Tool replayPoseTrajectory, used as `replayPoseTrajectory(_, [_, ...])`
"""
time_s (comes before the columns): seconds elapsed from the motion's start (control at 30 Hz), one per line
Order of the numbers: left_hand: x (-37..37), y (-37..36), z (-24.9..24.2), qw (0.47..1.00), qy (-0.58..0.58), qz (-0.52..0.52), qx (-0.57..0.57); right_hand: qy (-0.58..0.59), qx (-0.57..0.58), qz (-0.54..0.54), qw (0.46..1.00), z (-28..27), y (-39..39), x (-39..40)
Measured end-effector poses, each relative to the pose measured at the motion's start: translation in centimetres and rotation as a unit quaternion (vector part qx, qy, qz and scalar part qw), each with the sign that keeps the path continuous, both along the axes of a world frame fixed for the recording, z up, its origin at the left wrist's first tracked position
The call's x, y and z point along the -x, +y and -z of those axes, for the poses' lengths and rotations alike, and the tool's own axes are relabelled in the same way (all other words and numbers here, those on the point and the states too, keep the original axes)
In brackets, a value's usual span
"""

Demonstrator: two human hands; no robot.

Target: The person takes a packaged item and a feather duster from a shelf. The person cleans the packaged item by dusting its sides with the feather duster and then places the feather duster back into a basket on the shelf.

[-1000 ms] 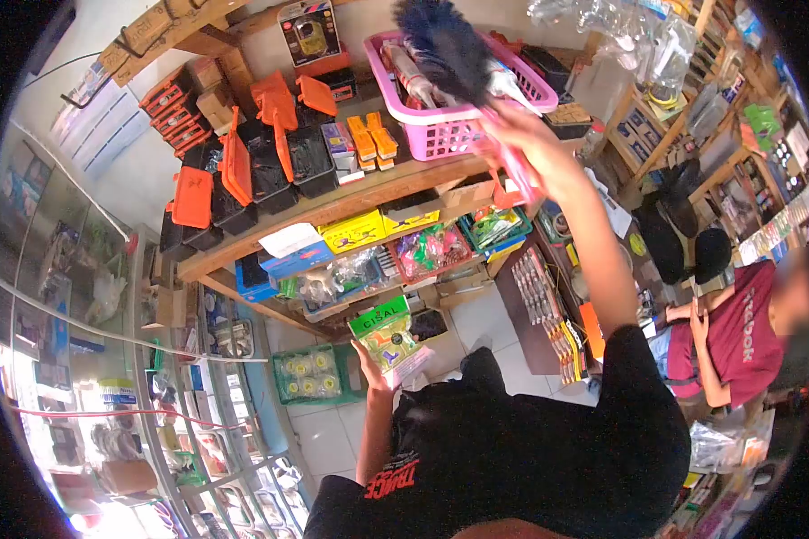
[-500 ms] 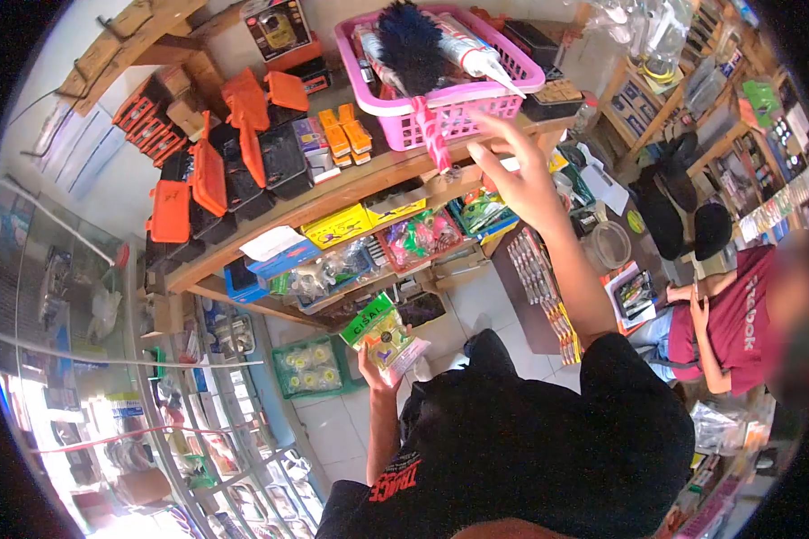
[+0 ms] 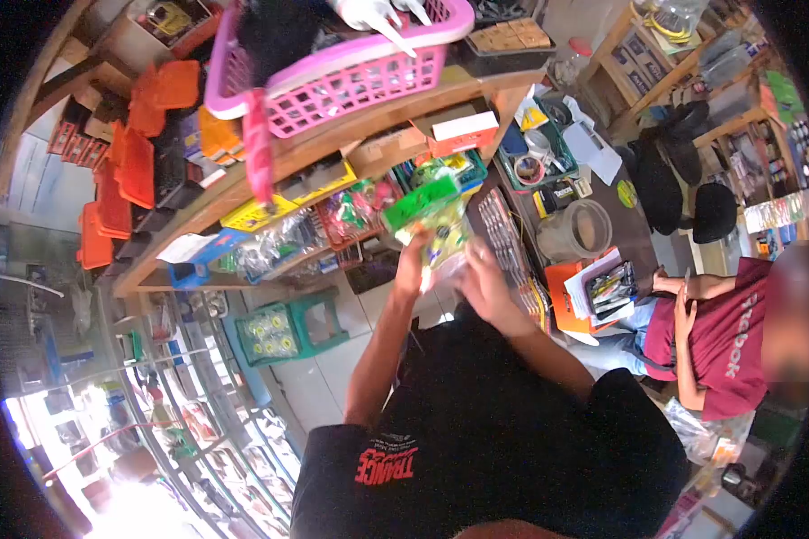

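Note:
A clear plastic packet (image 3: 442, 241) with a green header card is held up in front of my chest, with small yellowish contents that are blurred. My left hand (image 3: 410, 268) grips its left edge, fingers closed on the plastic. At the packet's lower right edge, my right hand (image 3: 487, 286) has its fingers curled against it. Just beyond the packet are a red tray (image 3: 355, 212) of small colourful packs and a green tray (image 3: 478, 172) on the lower shelf.
A pink basket (image 3: 360, 94) stands on the wooden shelf (image 3: 333, 148), with orange-lidded boxes (image 3: 135, 162) to its left. A green stool (image 3: 319, 340) is below. At the right, a person in a maroon shirt (image 3: 715, 332) sits near a clear tub (image 3: 575, 229).
My right hand has come down from beside the pink basket to the packet. My left hand has raised the packet and moved it rightward. The view has shifted right.

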State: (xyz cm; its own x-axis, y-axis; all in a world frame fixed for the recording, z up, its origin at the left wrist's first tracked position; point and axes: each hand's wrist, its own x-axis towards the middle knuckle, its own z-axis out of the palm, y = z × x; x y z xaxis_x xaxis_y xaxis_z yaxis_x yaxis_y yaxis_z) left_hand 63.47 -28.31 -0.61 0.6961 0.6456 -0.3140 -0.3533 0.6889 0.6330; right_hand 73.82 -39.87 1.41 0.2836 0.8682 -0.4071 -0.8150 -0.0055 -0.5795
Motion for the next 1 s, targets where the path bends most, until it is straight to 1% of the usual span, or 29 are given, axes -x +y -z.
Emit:
replayPoseTrajectory(0.03, [-1.9, 0.5, 1.0, 0.992, 0.073, 0.007, -0.1, 0.02, 0.015, 0.03, 0.999, -1.1, 0.7, -1.7])
replayPoseTrajectory(0.07, [-3.7, 1.1, -0.4, 0.97, 0.118, -0.026, -0.212, 0.015, -0.028, 0.025, 0.999, -3.0, 1.5, -3.3])
replayPoseTrajectory(0.1, [-5.6, 2.2, -1.8, 0.931, 0.158, -0.057, -0.323, 0.004, -0.039, 0.057, 0.998, -3.0, 2.6, -5.2])
replayPoseTrajectory(0.17, [-8.6, 6.3, 0.7, 0.938, 0.084, -0.078, -0.328, -0.015, -0.047, 0.121, 0.991, -1.8, 3.5, -8.2])
replayPoseTrajectory(0.2, [-10.7, 7.8, 0.8, 0.921, 0.054, -0.144, -0.358, -0.022, -0.037, 0.125, 0.991, -1.6, 3.6, -9.8])
replayPoseTrajectory(0.23, [-12.6, 9.2, -0.2, 0.898, 0.026, -0.209, -0.387, -0.03, -0.027, 0.129, 0.991, -1.5, 3.6, -11.2])
replayPoseTrajectory(0.3, [-14.1, 12.0, -2.7, 0.845, 0.171, -0.128, -0.489, -0.031, -0.057, 0.129, 0.99, -0.7, 3.2, -13.4])
replayPoseTrajectory(0.33, [-15.4, 13.0, -2.0, 0.743, 0.239, -0.154, -0.606, -0.027, -0.027, 0.136, 0.99, -1.0, 3.0, -13.8])
replayPoseTrajectory(0.37, [-16.7, 13.3, -1.2, 0.618, 0.299, -0.173, -0.706, -0.018, -0.022, 0.132, 0.991, -1.0, 2.9, -14.2])
replayPoseTrajectory(0.4, [-17.4, 13.1, -0.7, 0.494, 0.433, -0.14, -0.741, -0.027, -0.013, 0.124, 0.992, -0.9, 2.8, -14.7])
replayPoseTrajectory(0.43, [-17.4, 13.3, 0.4, 0.427, 0.486, -0.076, -0.759, -0.036, -0.004, 0.117, 0.993, -0.7, 2.6, -15.2])
replayPoseTrajectory(0.5, [-17.6, 13.5, 2.9, 0.268, 0.544, -0.063, -0.792, -0.045, 0.014, 0.096, 0.994, -1.3, 2.5, -15.5])
replayPoseTrajectory(0.53, [-17.6, 13.1, 2.5, 0.294, 0.532, -0.095, -0.788, -0.051, 0.021, 0.087, 0.995, -1.7, 2.8, -15.6])
replayPoseTrajectory(0.57, [-18.0, 13.1, 3.6, 0.457, 0.459, -0.143, -0.748, -0.061, 0.029, 0.085, 0.994, -2.4, 3.2, -15.4])
replayPoseTrajectory(0.6, [-18.4, 13.1, 4.6, 0.598, 0.351, -0.201, -0.692, -0.071, 0.036, 0.082, 0.993, -3.3, 4.1, -15.1])
replayPoseTrajectory(0.63, [-18.7, 12.8, 5.9, 0.753, 0.212, -0.241, -0.574, -0.081, 0.043, 0.079, 0.993, -3.7, 4.8, -14.9])
replayPoseTrajectory(0.7, [-19.2, 12.8, 8.7, 0.748, 0.143, -0.341, -0.551, -0.081, 0.038, 0.057, 0.994, -2.9, 5.9, -15.4])
replayPoseTrajectory(0.73, [-19.7, 13.8, 9.8, 0.597, 0.213, -0.4, -0.662, -0.084, 0.032, 0.047, 0.995, -2.4, 6.8, -16.0])
replayPoseTrajectory(0.77, [-19.7, 14.0, 11.0, 0.505, 0.275, -0.393, -0.717, -0.097, 0.02, 0.041, 0.994, -2.3, 7.9, -16.3])
replayPoseTrajectory(0.8, [-19.6, 14.1, 11.7, 0.402, 0.328, -0.393, -0.759, -0.11, 0.008, 0.035, 0.993, -2.4, 9.2, -16.5])
replayPoseTrajectory(0.83, [-18.7, 13.3, 11.0, 0.38, 0.382, -0.342, -0.77, -0.125, -0.005, 0.029, 0.992, -2.8, 10.4, -16.5])
replayPoseTrajectory(0.9, [-16.9, 11.7, 9.0, 0.325, 0.486, -0.233, -0.777, -0.136, -0.004, 0.074, 0.988, -5.2, 12.7, -16.0])
replayPoseTrajectory(0.93, [-17.2, 11.2, 7.8, 0.294, 0.547, -0.221, -0.752, -0.142, -0.005, 0.095, 0.985, -6.2, 13.9, -15.8])
replayPoseTrajectory(1.0, [-18.0, 10.1, 4.9, 0.35, 0.483, -0.254, -0.762, -0.145, 0.035, 0.117, 0.982, -6.7, 16.5, -16.0])
